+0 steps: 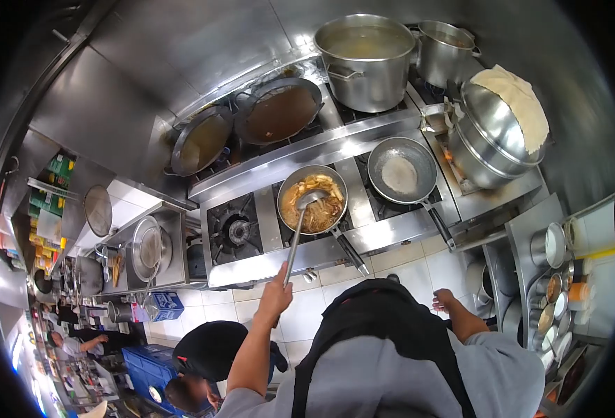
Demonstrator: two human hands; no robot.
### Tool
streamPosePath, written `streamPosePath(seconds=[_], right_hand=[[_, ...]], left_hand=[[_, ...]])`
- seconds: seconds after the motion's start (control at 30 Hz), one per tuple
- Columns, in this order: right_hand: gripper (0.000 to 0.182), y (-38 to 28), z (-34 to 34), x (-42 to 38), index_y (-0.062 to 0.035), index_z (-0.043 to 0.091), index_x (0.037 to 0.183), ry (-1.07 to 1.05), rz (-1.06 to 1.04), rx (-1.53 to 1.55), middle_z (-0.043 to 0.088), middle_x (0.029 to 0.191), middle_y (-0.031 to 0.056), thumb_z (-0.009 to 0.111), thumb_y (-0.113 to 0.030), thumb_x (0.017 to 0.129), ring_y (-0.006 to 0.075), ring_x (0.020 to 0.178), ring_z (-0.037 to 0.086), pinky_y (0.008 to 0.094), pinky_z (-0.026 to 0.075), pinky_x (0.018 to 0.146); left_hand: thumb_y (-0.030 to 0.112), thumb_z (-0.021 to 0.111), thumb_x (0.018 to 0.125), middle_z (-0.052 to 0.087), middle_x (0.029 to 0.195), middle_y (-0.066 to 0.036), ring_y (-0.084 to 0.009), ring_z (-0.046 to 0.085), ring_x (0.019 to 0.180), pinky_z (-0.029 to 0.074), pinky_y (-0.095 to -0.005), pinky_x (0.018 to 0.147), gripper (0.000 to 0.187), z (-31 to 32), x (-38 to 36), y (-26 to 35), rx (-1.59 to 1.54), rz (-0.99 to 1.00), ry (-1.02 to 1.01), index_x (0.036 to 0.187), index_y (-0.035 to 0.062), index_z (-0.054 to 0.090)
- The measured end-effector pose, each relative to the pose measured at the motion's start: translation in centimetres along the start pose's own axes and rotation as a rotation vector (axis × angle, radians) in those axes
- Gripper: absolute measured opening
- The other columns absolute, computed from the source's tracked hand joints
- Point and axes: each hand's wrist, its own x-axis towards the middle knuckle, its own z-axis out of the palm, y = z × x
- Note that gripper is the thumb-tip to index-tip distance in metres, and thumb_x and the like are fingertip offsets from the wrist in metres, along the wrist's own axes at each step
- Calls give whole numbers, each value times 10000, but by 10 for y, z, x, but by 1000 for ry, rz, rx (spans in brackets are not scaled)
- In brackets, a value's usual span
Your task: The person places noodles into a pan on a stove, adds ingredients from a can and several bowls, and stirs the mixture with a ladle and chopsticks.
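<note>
My left hand (pixel 276 296) is wrapped round the long handle of a ladle (pixel 297 237). The ladle's bowl rests in a frying pan (pixel 341 182) of brown, saucy food with pale pieces, on the front burners of the stove. The pan's black handle points toward me, with no hand on it. At my right side, my right hand (pixel 445 299) hangs in the air away from the stove, its fingers loosely apart and holding nothing. Nearest to it is the handle of a second frying pan (pixel 401 172), which has a whitish patch in its middle.
Behind stand two dark woks (pixel 279 111) of liquid, a large stockpot (pixel 367 76) and a smaller pot (pixel 441 66). A steamer (pixel 488 150) with a cloth sits at right. A bare burner (pixel 238 231) lies left. A person (pixel 213 352) bends low beside my left arm.
</note>
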Motion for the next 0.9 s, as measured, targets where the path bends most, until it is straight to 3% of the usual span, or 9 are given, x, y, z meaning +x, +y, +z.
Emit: streamPosePath(seconds=[0.2, 0.4, 0.47, 0.53, 0.57, 0.6, 0.67, 0.8, 0.9], right_hand=[[264, -32, 4, -11, -128, 549, 1140, -54, -106, -12, 588, 939, 76, 561, -261, 912, 235, 768, 615, 411, 537, 665], [247, -51, 14, -23, -144, 560, 1122, -59, -123, -51, 588, 917, 62, 565, -275, 913, 213, 745, 614, 400, 538, 654], [259, -65, 16, -29, -130, 560, 1125, -69, -126, -66, 596, 947, 77, 571, -280, 913, 219, 753, 615, 400, 542, 664], [266, -69, 18, -31, -118, 561, 1130, -51, -125, -70, 600, 975, 89, 573, -279, 918, 226, 767, 615, 401, 545, 676], [263, -69, 20, -28, -117, 561, 1134, -60, -140, -62, 601, 978, 90, 568, -271, 922, 228, 765, 615, 403, 546, 678], [260, -64, 22, -25, -115, 561, 1139, -69, -150, -56, 602, 981, 90, 563, -263, 925, 230, 764, 615, 405, 548, 681], [264, -59, 31, -24, -116, 563, 1137, -103, -158, -68, 605, 977, 88, 571, -277, 928, 226, 762, 618, 398, 549, 678], [292, -86, 63, -48, -119, 574, 1128, -166, -293, -148, 612, 955, 77, 603, -334, 933, 205, 762, 626, 364, 551, 664], [321, -111, 99, -62, -122, 582, 1130, -284, -368, -190, 618, 948, 73, 604, -381, 942, 183, 764, 626, 339, 546, 650]], left_hand=[[135, 595, 876, 637, 1029, -342, -484, 644, 913, 521, -503, 808, 707, 16, -24, 2, -24, 15, -7, 1519, 160, 300], [141, 584, 881, 656, 1038, -266, -352, 688, 797, 565, -400, 727, 692, 5, -3, 53, -404, -349, -116, 1517, 143, 312], [146, 588, 882, 653, 1056, -274, -353, 687, 778, 570, -411, 688, 694, 26, -10, 32, -351, -277, -139, 1516, 132, 308], [143, 587, 879, 636, 1140, -287, -397, 683, 889, 564, -425, 782, 693, 38, -20, 24, -128, 88, 38, 1513, 121, 308], [139, 581, 881, 593, 1241, -292, -442, 618, 1083, 503, -433, 939, 684, 44, -22, 22, -178, 53, 30, 1509, 111, 312], [139, 581, 881, 593, 1241, -292, -442, 618, 1083, 503, -433, 939, 684, 35, -18, 28, -175, 48, 26, 1509, 111, 312], [135, 577, 882, 572, 1271, -294, -455, 570, 1156, 448, -447, 1008, 676, 9, -5, 44, -339, -358, -199, 1506, 107, 320], [130, 578, 867, 617, 1126, -334, -499, 629, 958, 506, -521, 862, 702, 37, -3, 10, -191, -204, 75, 1512, 112, 301], [129, 576, 867, 619, 1089, -348, -514, 613, 975, 495, -526, 868, 705, 26, -18, 8, -102, -106, 58, 1513, 116, 294]])
